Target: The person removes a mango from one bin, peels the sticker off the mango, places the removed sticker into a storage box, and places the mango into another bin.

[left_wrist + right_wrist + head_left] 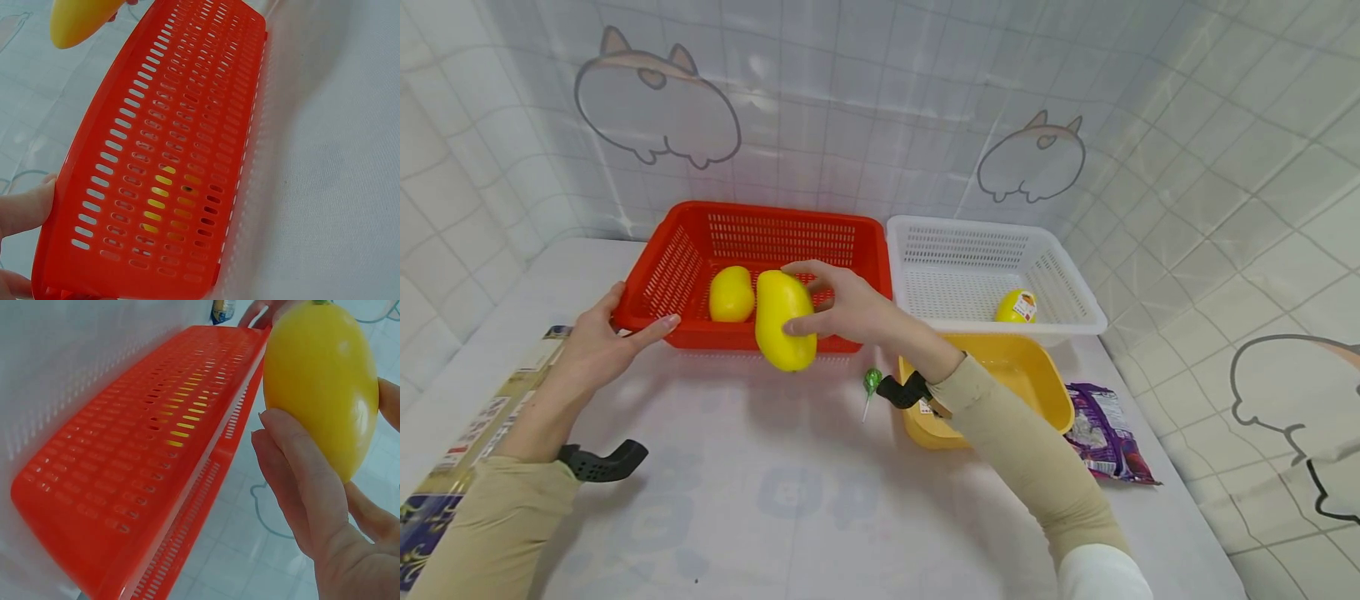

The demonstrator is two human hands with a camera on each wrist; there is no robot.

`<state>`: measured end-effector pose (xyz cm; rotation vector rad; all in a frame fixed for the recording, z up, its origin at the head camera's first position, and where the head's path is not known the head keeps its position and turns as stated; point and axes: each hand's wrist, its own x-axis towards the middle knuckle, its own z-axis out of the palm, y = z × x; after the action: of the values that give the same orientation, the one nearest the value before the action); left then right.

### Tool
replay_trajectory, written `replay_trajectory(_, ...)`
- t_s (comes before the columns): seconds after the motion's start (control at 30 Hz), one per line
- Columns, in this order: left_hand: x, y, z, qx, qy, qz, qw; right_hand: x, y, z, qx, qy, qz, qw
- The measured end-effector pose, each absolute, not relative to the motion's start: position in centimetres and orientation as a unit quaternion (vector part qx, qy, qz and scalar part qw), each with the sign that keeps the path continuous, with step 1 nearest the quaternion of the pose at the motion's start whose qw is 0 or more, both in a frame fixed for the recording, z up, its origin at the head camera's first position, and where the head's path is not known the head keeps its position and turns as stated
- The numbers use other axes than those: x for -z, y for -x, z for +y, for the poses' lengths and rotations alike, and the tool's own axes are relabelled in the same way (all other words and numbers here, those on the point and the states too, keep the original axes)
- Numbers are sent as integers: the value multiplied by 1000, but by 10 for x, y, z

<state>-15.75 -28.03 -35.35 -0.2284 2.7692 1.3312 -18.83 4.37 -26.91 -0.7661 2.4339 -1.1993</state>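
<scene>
In the head view my right hand (857,308) grips a yellow mango (782,321) between thumb and fingers. The mango hangs over the front rim of the red basket (700,335), its lower end in front of the wall. My left hand (601,343) holds the basket's front left corner, thumb along the front rim, other fingers at the left side. A second mango (732,294) lies inside the basket; its yellow shows through the slots in both wrist views. Up close in the right wrist view, the held mango (322,387) has a small green tip at its top.
Right of the red basket stands a white basket (970,325) with a labelled yellow fruit (1017,307) inside. A yellow bin (1045,379) is in front of it, partly behind my right forearm. Nearby lie a green lollipop (872,381), a purple bag (1105,433) and, far left, long packaging (490,425).
</scene>
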Motion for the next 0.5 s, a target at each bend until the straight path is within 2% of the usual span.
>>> replay_trajectory(0.5,354,157,-280,-439,66,896,25,263,215,34,464,237,829,201)
